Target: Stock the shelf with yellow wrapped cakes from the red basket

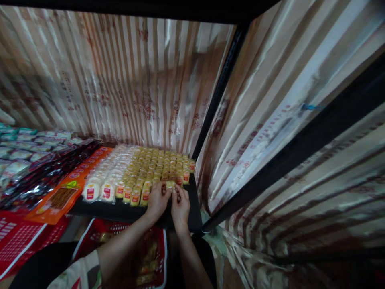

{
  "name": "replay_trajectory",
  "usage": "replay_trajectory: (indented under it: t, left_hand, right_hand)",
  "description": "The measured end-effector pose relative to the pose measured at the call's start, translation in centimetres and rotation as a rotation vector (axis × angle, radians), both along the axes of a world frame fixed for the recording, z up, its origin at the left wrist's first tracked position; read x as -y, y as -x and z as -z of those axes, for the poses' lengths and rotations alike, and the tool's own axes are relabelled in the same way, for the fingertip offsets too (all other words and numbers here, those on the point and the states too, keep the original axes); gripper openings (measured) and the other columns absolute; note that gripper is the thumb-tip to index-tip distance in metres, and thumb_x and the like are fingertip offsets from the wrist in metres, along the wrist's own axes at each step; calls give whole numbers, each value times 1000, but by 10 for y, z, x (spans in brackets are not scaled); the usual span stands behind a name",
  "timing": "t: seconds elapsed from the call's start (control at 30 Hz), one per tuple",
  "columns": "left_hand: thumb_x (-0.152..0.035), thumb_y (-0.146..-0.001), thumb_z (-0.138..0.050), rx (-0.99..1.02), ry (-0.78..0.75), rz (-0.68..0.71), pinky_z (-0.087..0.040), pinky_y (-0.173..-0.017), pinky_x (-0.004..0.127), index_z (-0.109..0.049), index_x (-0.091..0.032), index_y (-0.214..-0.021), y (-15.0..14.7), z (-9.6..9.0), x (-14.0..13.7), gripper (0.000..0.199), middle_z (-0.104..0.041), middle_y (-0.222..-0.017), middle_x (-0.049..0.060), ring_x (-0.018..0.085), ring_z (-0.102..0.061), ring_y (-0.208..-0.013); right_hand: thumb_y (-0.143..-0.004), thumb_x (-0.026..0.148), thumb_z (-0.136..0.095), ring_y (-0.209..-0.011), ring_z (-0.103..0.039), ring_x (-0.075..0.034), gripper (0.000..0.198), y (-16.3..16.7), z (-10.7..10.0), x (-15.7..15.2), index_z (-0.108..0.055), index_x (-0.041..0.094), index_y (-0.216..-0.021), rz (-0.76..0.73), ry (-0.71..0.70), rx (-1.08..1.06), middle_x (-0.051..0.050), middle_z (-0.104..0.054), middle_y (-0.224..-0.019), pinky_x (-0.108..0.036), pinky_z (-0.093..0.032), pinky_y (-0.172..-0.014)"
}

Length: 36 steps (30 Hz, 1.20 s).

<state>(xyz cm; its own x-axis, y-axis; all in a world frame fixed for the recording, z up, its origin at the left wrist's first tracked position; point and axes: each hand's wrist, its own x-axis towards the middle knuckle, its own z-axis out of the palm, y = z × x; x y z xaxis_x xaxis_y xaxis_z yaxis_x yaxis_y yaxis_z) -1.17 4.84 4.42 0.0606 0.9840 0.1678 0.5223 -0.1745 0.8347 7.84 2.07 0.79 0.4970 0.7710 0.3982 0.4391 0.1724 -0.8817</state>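
Observation:
Between the fingertips of my left hand [158, 202] and my right hand [181, 204] is a small yellow wrapped snack [170, 184]. Both hands pinch it from either side, over the front edge of a black shelf [117, 210]. Just beyond my fingers, yellow wrapped snacks [152, 166] with red and white labels stand in close rows. To their left are rows of round white packets [107, 190] with red labels. Below my forearms, a red basket [165, 249] holds more yellow packets [147, 267].
An orange snack bag [61, 196] lies left of the white packets, beside dark shiny packages [45, 172] and several pale packets [21, 154]. Another red basket [18, 241] is at lower left. Black shelf posts [222, 80] and striped plastic sheeting [135, 80] enclose the back and right.

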Motion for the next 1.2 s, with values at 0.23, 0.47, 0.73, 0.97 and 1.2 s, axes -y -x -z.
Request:
replay_trajectory:
  t: [0.23, 0.47, 0.73, 0.97, 1.2]
  left_hand:
    - [-19, -78, -55, -12, -32, 138, -46, -79, 27, -55, -19, -114, -36, -15, -36, 37, -61, -96, 4, 14, -56, -80]
    - [-19, -80, -55, -53, -122, 145, -46, -80, 26, -56, -20, -114, -73, -35, -76, 34, -60, -96, 3, 13, -56, -81]
    - [-20, -79, -58, -122, -177, 229, -45, -86, 26, -60, -21, -107, -120, -28, -117, 29, -58, -105, 4, 15, -57, -92]
    - [-20, -81, -54, -275, -179, 320, -46, -83, 27, -60, -18, -105, -139, -14, -132, 24, -62, -100, 5, 16, -58, -91]
    - [-20, -82, -53, -442, -224, 381, -40, -93, 28, -60, -14, -105, -139, -4, -137, 25, -61, -107, 8, 19, -52, -105]
  right_hand:
    - [-88, 31, -31, -113, -50, -21, 44, -25, 13, -19, -50, 16, -125, 182, 1, 50, -13, -54, -120, -39, -39, -97]
    - [-82, 23, -32, -132, -30, -25, 55, -49, 56, -58, -38, 4, -133, 229, 106, 187, -20, -37, -140, -46, -29, -105]
    - [-80, 15, -29, -132, -31, -23, 58, -49, 72, -66, -35, 3, -136, 180, 149, 285, -18, -38, -140, -43, -33, -104]
    - [-78, 11, -30, -131, -34, -22, 59, -44, 73, -63, -35, 8, -137, 233, 193, 315, -15, -38, -141, -41, -33, -103]
    - [-83, 18, -31, -133, -29, -24, 54, -45, 71, -62, -39, 4, -134, 212, 191, 290, -17, -33, -143, -42, -30, -105]
